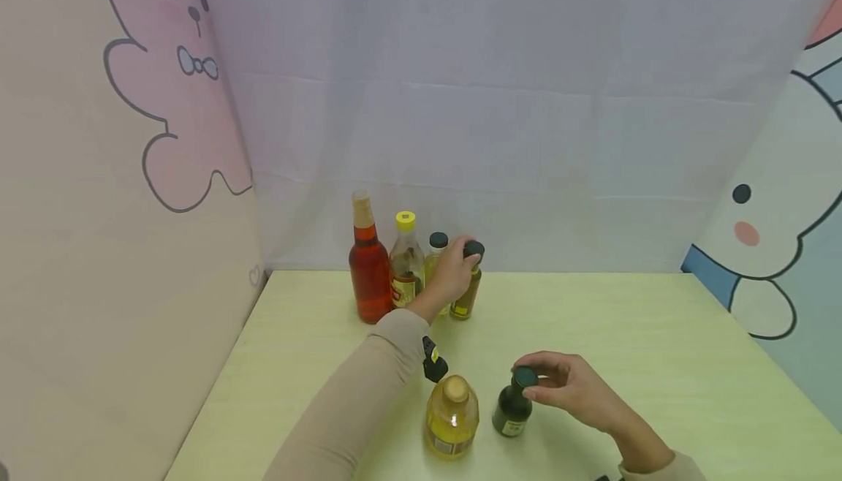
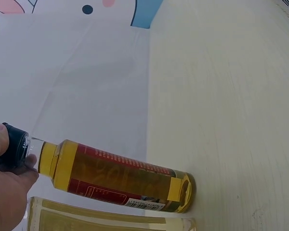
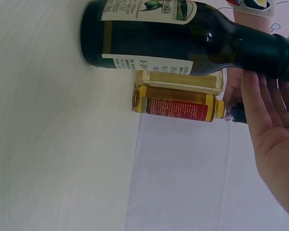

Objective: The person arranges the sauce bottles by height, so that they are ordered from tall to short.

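1. Nearest the head camera stand a squat yellow oil bottle with a tan cap and, just to its right, a dark green bottle, both upright near the front of the pale green table.
2. The right hand curls its fingers around the dark green bottle's cap; the right wrist view shows the palm and fingers against the black neck, and a label with printing that the head view cannot resolve.
3. The left hand reaches to the back row and pinches the black cap of a small amber bottle. The left wrist view shows its red label and yellow bands, with fingers wrapped on the cap.
4. Only the head view shows the whole back row: a tall red bottle, a yellow-capped bottle and a dark-capped bottle, close together just left of the amber one.
5. The row stands near the table's rear edge, against the white curtain.
6. Bare tabletop stretches to the right of both hands, and between the back row and the front pair.
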`<state>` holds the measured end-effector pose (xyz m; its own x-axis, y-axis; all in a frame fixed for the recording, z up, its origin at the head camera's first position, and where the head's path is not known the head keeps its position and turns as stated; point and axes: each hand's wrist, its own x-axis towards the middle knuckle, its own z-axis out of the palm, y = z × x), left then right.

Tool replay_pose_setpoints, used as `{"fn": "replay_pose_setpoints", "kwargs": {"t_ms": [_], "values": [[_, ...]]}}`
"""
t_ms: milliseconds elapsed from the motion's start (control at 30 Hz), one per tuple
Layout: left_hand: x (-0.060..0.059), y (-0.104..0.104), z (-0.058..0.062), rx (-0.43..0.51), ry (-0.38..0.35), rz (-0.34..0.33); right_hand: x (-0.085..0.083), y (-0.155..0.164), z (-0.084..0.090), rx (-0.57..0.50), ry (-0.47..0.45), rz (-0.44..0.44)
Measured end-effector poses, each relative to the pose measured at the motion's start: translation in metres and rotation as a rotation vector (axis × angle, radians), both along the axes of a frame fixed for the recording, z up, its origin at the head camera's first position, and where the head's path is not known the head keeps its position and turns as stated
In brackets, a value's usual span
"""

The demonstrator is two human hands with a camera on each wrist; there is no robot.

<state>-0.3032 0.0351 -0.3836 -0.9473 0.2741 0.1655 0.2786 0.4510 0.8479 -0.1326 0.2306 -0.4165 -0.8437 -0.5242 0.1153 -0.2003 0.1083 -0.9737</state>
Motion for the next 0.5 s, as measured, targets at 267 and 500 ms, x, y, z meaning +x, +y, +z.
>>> {"fn": "replay_pose_setpoints", "kwargs": {"t_ms": [267,500], "values": [[-0.0005,0.0007,0.0,-0.038,-0.016,0.02,-0.0014,0.0002,-0.0015,-0.002,-0.006,0.003],[0.0025,0.0018,0.0058,-0.065,-0.062,0.044,-0.0025,0.0,-0.001,-0.006,0.009,0.011]]}}
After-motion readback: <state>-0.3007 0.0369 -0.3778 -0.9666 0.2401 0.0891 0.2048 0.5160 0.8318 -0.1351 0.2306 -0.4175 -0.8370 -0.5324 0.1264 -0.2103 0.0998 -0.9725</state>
